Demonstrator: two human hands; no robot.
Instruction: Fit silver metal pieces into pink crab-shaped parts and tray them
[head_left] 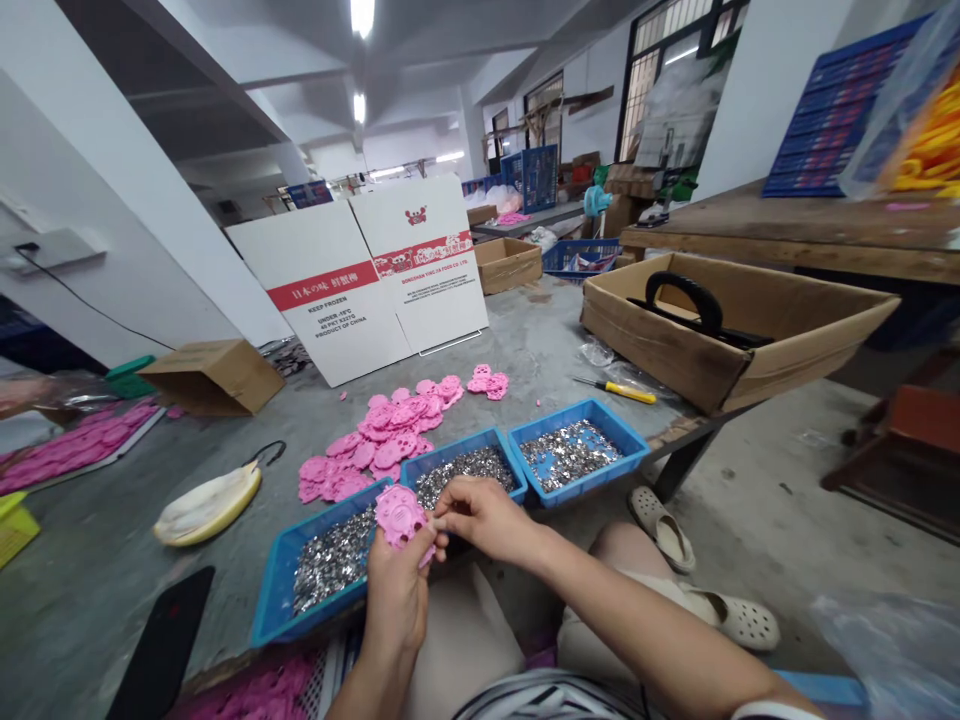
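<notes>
My left hand [399, 590] is closed on a pink plastic piece [400, 514], flat and round with scalloped edges and small holes. My right hand [480, 515] meets it at the piece's right edge, thumb and fingertips pinched together; whatever lies between them is too small to make out. Both hands are above the front edge of the table. Around them are three blue trays of small shiny metal parts: a left tray [271, 580], a middle tray [516, 470] partly behind my right hand, and a right tray [637, 445]. Behind these lies a heap of similar pink pieces [390, 425].
A white printed carton panel [360, 270] stands behind the heap. To the right are a yellow-handled screwdriver [630, 392] and an open cardboard box [810, 325]. At left lie a black phone-like slab [169, 640], a yellow oval dish [210, 505] and a small carton [217, 375].
</notes>
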